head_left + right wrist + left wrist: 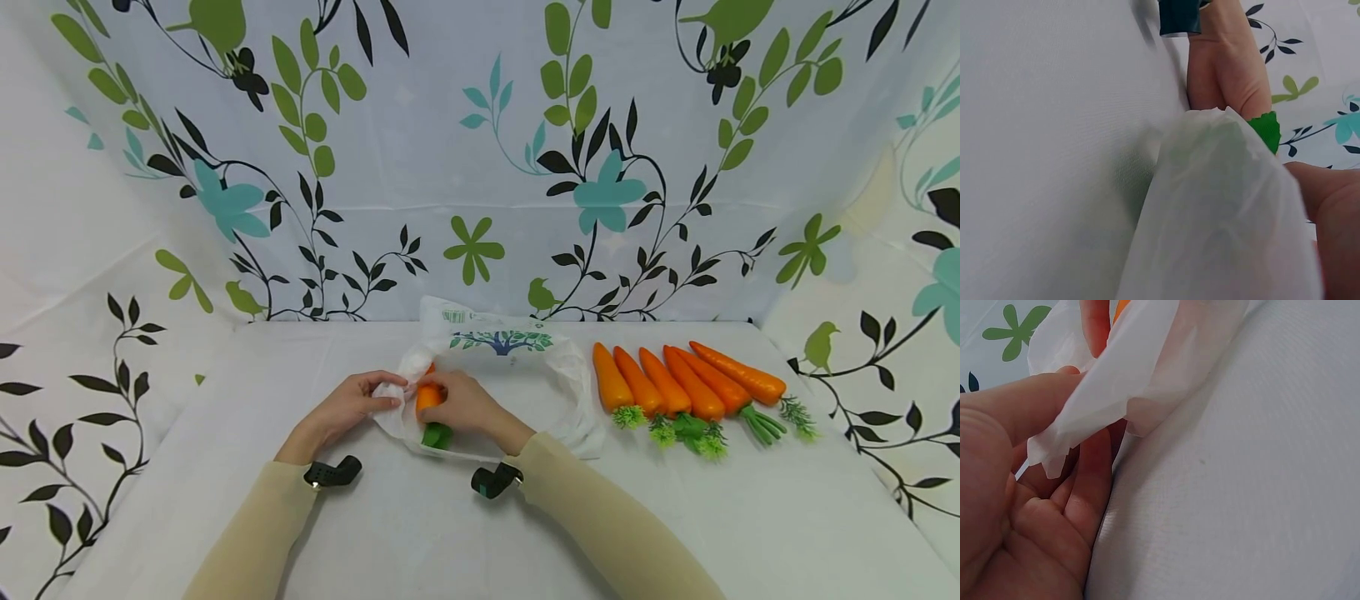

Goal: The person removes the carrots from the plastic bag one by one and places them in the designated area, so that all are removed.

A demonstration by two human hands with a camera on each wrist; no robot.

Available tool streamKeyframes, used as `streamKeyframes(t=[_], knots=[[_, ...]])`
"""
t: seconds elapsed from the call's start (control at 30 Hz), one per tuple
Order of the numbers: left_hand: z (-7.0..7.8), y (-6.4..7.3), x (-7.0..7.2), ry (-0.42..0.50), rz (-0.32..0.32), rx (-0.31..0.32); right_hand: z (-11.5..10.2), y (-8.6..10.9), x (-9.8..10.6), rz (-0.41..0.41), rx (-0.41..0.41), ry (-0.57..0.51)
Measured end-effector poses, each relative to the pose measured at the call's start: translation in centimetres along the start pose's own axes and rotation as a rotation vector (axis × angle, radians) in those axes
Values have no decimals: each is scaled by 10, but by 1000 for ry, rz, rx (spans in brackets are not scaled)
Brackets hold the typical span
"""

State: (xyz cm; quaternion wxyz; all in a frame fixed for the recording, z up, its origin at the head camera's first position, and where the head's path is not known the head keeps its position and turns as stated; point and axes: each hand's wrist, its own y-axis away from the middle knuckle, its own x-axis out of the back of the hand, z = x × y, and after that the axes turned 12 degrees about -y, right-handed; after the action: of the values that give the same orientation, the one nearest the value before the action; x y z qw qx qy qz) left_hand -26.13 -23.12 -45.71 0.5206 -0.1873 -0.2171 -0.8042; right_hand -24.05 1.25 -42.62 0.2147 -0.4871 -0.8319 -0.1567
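Observation:
A white plastic bag (577, 392) with a printed tree lies with its mouth spread on the table. My left hand (347, 410) pinches the bag's left edge; in the left wrist view, thumb and fingers are on either side of the thin plastic (1116, 381). At the left part of the mouth, my right hand (471, 408) holds an orange carrot (429, 398) by its body, its green leafy top toward me. In the right wrist view the bag (1222, 206) covers most of that carrot, and only a green leaf (1266, 130) sticks out.
To the right of the bag, several more orange carrots (647, 383) with green tops lie in a slanted row on the white tablecloth (420, 533). A leaf-and-flower patterned cloth (465, 167) hangs behind the table.

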Motion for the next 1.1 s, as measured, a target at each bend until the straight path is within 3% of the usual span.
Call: streamKeyframes(t=[0.43, 0.63, 1.1], knots=[[2, 1, 0, 11, 9, 20, 2, 4, 8, 15, -27, -65], [1, 0, 1, 22, 7, 17, -2, 14, 17, 23, -66, -100], [-1, -1, 1, 30, 13, 10, 0, 35, 42, 12, -47, -143]])
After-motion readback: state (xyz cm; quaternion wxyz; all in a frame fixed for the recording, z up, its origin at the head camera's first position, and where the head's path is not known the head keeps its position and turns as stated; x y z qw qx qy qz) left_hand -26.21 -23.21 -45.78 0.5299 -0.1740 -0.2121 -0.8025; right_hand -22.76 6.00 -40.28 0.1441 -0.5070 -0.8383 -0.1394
